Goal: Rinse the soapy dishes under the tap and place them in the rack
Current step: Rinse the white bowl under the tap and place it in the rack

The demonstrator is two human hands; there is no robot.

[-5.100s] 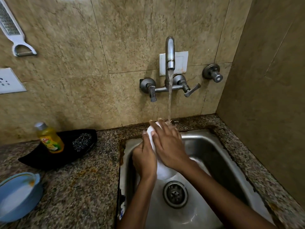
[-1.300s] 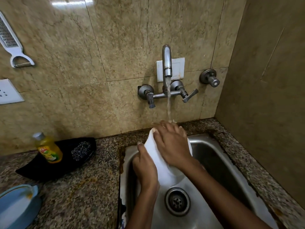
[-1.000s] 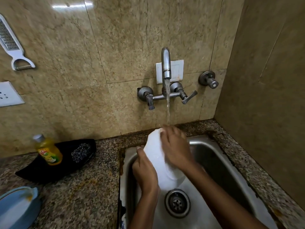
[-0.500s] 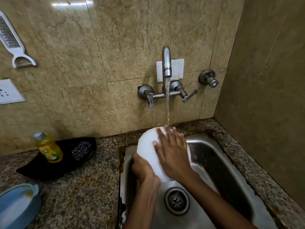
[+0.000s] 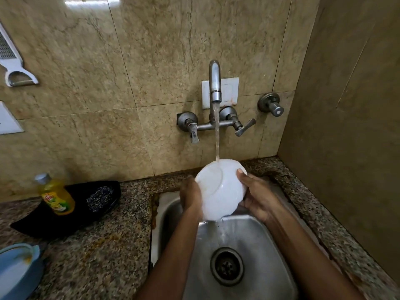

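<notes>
Bowl (image 5: 220,191), white, is tilted under the tap (image 5: 215,83) stream over the sink's (image 5: 255,239) back edge. Left hand (image 5: 190,198) and right hand (image 5: 257,198) each grip one side. Rinsing is underway; racking remains, with no rack visible.

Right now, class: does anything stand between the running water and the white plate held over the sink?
Nothing visible does. The stream from the tap falls straight onto the white plate, which the left hand and right hand hold by its edges.
</notes>
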